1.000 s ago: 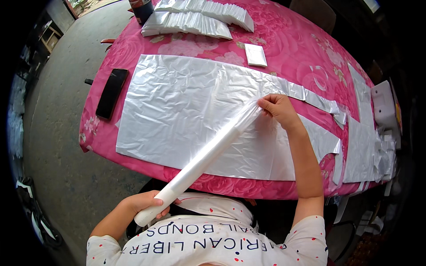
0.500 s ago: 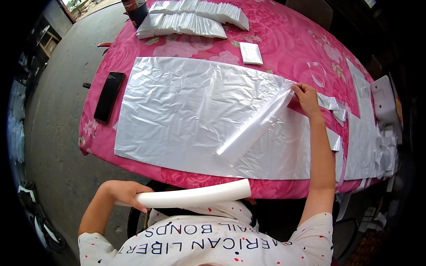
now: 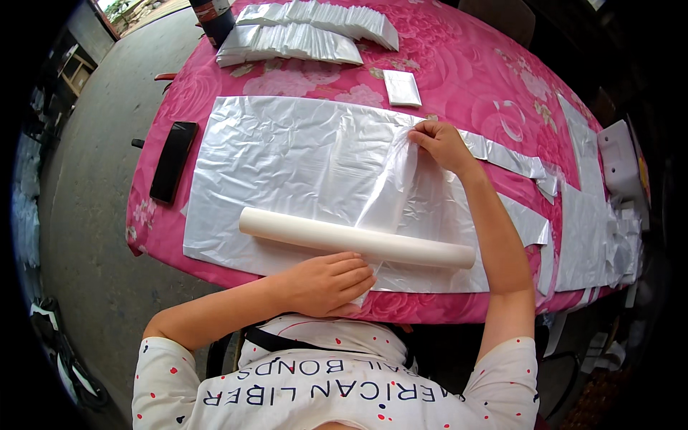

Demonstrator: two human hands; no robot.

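Fingertips and thumb of the right hand are pressed together, pinching a gathered edge of thin film near the far border of the silvery sheet; the other fingers curl toward the palm. The left hand lies back upward by the near edge, its fingers side by side and slightly bent, their tips at the near side of the white roll. Its thumb is hidden, so whether it grips anything beneath cannot be told. The film slants from the pinch toward the roll, which lies across the near part of the sheet. The film looks very light, limp and slippery, likely to crease or cling and perhaps tear if tugged; a pinch at an edge or corner seems the surest hold. The roll appears smooth and fairly stiff, and being round it may turn on the slick sheet, so a hand wrapped about its middle would suit.
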